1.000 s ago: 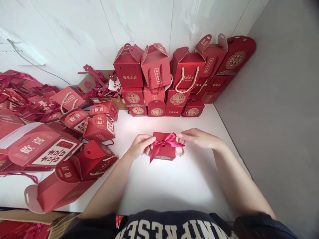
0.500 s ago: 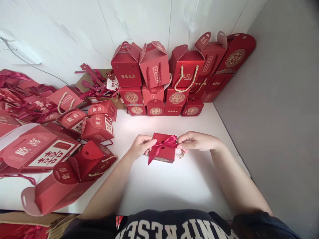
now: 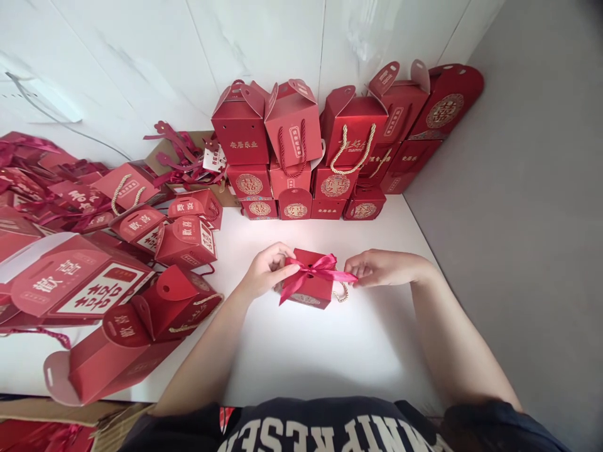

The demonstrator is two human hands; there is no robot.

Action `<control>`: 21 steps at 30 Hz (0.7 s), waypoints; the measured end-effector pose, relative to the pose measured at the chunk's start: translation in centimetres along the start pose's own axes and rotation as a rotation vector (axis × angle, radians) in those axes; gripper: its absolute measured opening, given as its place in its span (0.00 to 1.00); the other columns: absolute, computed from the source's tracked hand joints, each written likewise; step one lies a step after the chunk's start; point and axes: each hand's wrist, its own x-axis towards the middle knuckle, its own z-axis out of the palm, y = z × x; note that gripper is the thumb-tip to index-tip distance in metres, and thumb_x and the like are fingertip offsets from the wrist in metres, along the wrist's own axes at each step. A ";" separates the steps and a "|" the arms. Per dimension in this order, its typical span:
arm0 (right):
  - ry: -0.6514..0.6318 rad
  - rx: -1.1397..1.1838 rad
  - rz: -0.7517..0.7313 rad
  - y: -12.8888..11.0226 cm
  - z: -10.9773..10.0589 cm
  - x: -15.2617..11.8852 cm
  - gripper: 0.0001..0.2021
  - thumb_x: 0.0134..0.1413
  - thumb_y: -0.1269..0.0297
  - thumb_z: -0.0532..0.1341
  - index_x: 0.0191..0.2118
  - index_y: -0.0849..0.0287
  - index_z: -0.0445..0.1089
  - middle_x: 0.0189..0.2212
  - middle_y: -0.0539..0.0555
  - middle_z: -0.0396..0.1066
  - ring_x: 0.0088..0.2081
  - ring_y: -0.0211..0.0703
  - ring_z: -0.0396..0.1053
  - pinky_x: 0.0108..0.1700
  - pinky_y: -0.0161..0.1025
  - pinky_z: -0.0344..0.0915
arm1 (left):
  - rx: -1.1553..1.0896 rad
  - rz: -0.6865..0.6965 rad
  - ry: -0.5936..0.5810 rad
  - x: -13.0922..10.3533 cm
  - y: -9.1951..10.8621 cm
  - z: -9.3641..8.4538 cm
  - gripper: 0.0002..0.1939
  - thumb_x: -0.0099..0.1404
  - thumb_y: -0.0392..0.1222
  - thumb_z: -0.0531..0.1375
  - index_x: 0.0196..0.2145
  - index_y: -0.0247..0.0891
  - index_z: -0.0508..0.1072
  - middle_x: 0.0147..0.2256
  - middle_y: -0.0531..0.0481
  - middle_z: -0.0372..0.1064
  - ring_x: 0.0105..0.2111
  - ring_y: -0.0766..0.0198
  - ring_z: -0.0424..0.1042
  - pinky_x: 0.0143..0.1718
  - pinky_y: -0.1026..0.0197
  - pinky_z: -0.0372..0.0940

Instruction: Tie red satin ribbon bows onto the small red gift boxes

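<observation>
In front of a stack of red, gold-printed cardboard boxes (image 3: pixel 335 186), a small red cardboard box with a gold rope handle (image 3: pixel 319 290) sits between my hands on a white tabletop (image 3: pixel 330 351). My left hand (image 3: pixel 266 270) grips its left side, thumb on the glossy crimson ribbon bow (image 3: pixel 327 262); my right hand (image 3: pixel 384 267) curls at the ribbon's tip, its grip unclear.
</observation>
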 end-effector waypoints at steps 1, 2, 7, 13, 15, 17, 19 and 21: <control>0.069 -0.032 0.000 0.0 -0.1 -0.2 0.14 0.55 0.55 0.62 0.43 0.57 0.74 0.37 0.54 0.75 0.37 0.45 0.70 0.38 0.38 0.64 | 0.022 0.021 0.030 -0.2 0.4 -0.2 0.17 0.59 0.51 0.65 0.39 0.39 0.68 0.23 0.58 0.68 0.18 0.71 0.65 0.19 0.70 0.56; 0.146 -0.058 -0.006 0.0 -0.2 -0.3 0.13 0.57 0.55 0.60 0.43 0.56 0.74 0.39 0.54 0.75 0.39 0.46 0.70 0.40 0.40 0.64 | 0.069 0.035 0.072 -0.3 0.8 -0.5 0.17 0.59 0.52 0.65 0.39 0.39 0.69 0.24 0.57 0.70 0.20 0.71 0.66 0.21 0.69 0.58; 0.517 0.033 -0.156 -1.6 0.6 0.9 0.16 0.62 0.50 0.54 0.45 0.55 0.71 0.47 0.56 0.73 0.47 0.50 0.69 0.49 0.45 0.63 | 0.351 -0.296 -0.119 -1.5 2.2 -2.8 0.35 0.65 0.66 0.51 0.17 0.33 0.72 0.15 0.46 0.70 0.15 0.67 0.66 0.19 0.66 0.57; 0.400 0.136 -0.342 -2.7 2.2 3.2 0.13 0.58 0.51 0.62 0.35 0.57 0.68 0.49 0.57 0.69 0.49 0.48 0.68 0.53 0.45 0.62 | 0.179 -0.455 -0.594 -2.0 2.7 -2.2 0.33 0.63 0.66 0.54 0.37 0.31 0.81 0.36 0.35 0.79 0.29 0.59 0.79 0.29 0.65 0.66; 0.385 0.138 -0.352 -2.7 2.4 3.3 0.14 0.56 0.52 0.64 0.30 0.58 0.68 0.51 0.58 0.68 0.50 0.49 0.67 0.53 0.45 0.61 | 0.139 -0.461 -0.520 -1.7 2.6 -1.6 0.29 0.60 0.64 0.59 0.38 0.33 0.81 0.37 0.36 0.79 0.32 0.58 0.80 0.32 0.65 0.67; 0.366 0.159 -0.351 -2.8 2.4 3.2 0.15 0.55 0.50 0.65 0.29 0.58 0.69 0.55 0.58 0.66 0.53 0.51 0.66 0.54 0.46 0.61 | 0.097 -0.457 -0.392 -1.3 2.2 -1.4 0.28 0.59 0.63 0.61 0.38 0.33 0.81 0.36 0.38 0.80 0.33 0.59 0.80 0.31 0.66 0.67; 0.341 0.181 -0.352 -3.1 2.4 2.9 0.16 0.55 0.49 0.64 0.29 0.59 0.72 0.58 0.57 0.64 0.56 0.52 0.65 0.56 0.46 0.60 | 0.057 -0.447 -0.270 -0.9 1.8 -1.4 0.27 0.60 0.63 0.60 0.36 0.33 0.81 0.35 0.39 0.80 0.31 0.60 0.79 0.30 0.66 0.66; 0.318 0.206 -0.349 -3.4 2.3 2.7 0.17 0.58 0.48 0.61 0.30 0.59 0.73 0.59 0.57 0.64 0.56 0.52 0.64 0.57 0.46 0.60 | 0.033 -0.428 -0.182 -0.7 1.4 -1.7 0.26 0.61 0.62 0.60 0.33 0.33 0.81 0.32 0.40 0.79 0.29 0.62 0.78 0.29 0.66 0.66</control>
